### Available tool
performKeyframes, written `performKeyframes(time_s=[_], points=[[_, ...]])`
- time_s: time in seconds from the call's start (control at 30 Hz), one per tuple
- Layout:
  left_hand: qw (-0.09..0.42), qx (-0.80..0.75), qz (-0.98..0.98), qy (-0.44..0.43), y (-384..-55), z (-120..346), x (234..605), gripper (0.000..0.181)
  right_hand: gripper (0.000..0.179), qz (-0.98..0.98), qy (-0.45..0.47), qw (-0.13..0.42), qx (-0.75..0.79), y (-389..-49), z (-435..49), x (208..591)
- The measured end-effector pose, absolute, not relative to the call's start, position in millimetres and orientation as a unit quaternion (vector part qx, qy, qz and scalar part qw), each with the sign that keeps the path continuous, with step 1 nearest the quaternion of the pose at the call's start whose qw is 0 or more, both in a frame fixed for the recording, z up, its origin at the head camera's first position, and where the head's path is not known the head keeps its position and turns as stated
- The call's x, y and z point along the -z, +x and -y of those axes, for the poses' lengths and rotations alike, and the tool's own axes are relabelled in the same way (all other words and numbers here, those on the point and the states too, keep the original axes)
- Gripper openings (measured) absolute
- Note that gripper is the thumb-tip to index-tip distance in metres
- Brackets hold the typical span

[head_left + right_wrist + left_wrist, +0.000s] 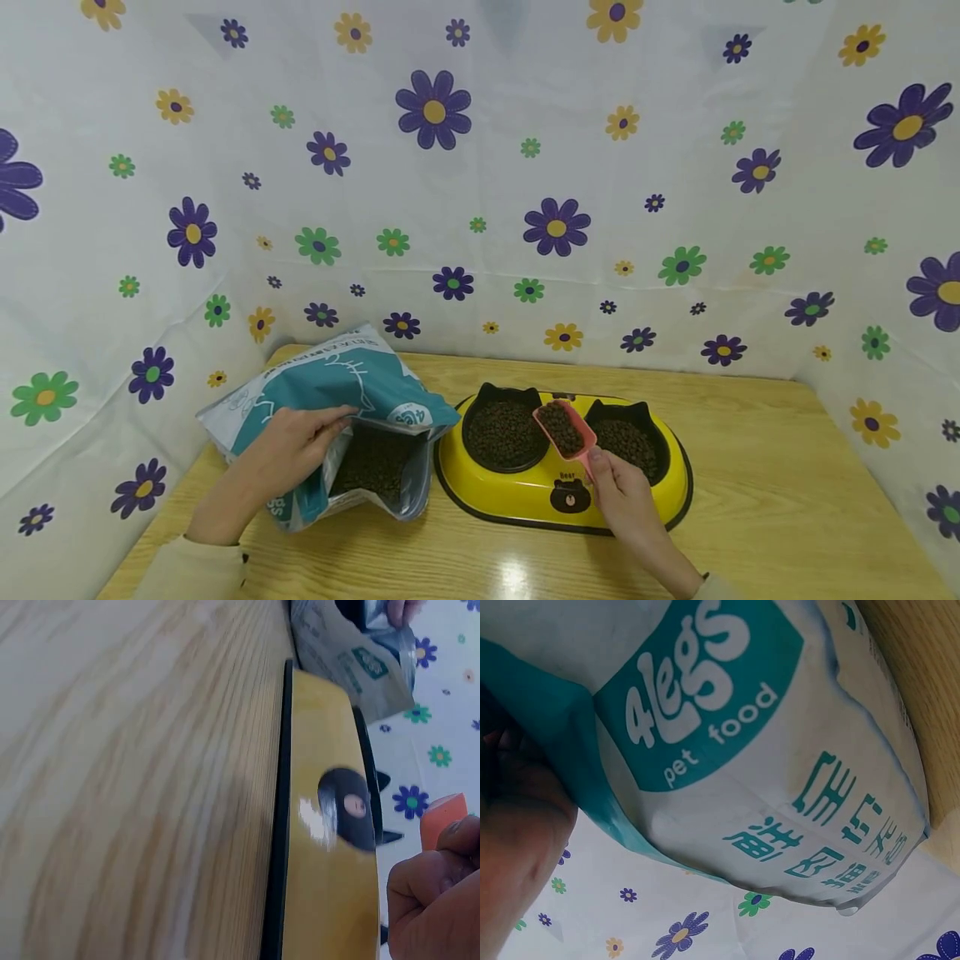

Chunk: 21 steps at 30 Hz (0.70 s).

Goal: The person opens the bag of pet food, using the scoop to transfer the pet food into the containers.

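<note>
In the head view a teal and white pet food bag [322,379] lies on its side at the left, its mouth facing the front and brown kibble [373,460] inside. My left hand [288,446] grips the upper rim of that mouth. My right hand [626,500] holds a pink scoop [583,423] by its handle, and kibble fills the scoop. It is above the yellow double feeder [498,492], between the two black cat-eared bowls. Kibble lies in the left bowl [504,433] and in the right bowl [628,442]. The right wrist view shows the scoop [442,819] over the feeder's rim.
Everything stands on a light wooden table [795,483]. A white cloth with a flower print [495,183] hangs behind it and along both sides. The bag's side sits close to the feeder's left end.
</note>
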<state>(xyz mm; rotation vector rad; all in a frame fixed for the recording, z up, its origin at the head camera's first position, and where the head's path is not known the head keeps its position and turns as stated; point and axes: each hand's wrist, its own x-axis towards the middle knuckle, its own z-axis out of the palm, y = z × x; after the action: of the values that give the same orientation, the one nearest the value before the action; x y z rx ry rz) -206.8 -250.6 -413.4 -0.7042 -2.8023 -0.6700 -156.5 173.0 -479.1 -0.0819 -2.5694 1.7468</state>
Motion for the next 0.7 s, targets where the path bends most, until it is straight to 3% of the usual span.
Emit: performKeyframes(time_s=[0.43,0.7], points=[[0.094,0.221,0.94,-0.241,-208.4,251.6,414.4,0.028,0.051,0.874,-0.061,0.068,-0.477,-154.8,-217.9,478.4],[0.088,0.222,0.941,-0.239,-207.9,251.8,414.2,0.028,0.056,0.893,-0.109,0.045,-0.434,-151.5,-236.4,478.2]])
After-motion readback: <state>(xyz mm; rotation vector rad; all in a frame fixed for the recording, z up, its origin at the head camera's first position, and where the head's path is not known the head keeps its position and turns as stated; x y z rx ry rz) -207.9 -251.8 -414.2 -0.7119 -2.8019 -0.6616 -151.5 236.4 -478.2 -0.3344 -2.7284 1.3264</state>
